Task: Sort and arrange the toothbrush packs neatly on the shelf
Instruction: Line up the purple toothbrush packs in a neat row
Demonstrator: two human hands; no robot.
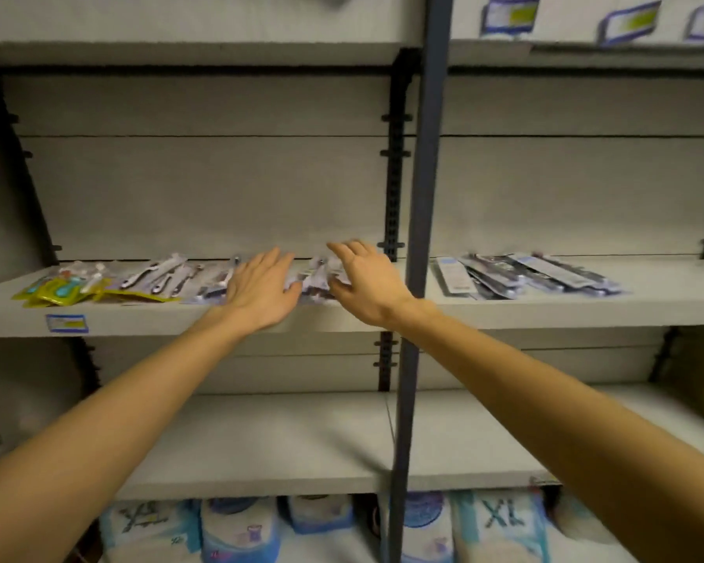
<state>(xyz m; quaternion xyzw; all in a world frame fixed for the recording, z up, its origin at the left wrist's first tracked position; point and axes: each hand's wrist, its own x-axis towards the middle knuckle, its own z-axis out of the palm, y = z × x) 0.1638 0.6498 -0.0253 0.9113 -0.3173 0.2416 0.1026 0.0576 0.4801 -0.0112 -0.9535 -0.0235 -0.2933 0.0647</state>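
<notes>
Toothbrush packs [204,278] are spread flat along the middle shelf [545,314], left of the dark post [421,221]: yellow packs [60,292] at the far left, clear ones with white brushes beside them, and a small heap [316,280] between the two hands. A further fan of long packs [533,276] is seen right of the post.

The left hand [261,290] is laid flat, fingers straight, on the packs by the shelf's front edge; nothing is gripped. The right hand [368,284] is held open at the heap, fingers loosely spread; contact cannot be told through the blur.

The packs are judged light, thin and slick, with some stiffness from the card backing, so they are likely to slide over one another when pushed. A hold is best taken at the long edges, thumb under and fingers on top, or several squared together between flat palms.
</notes>
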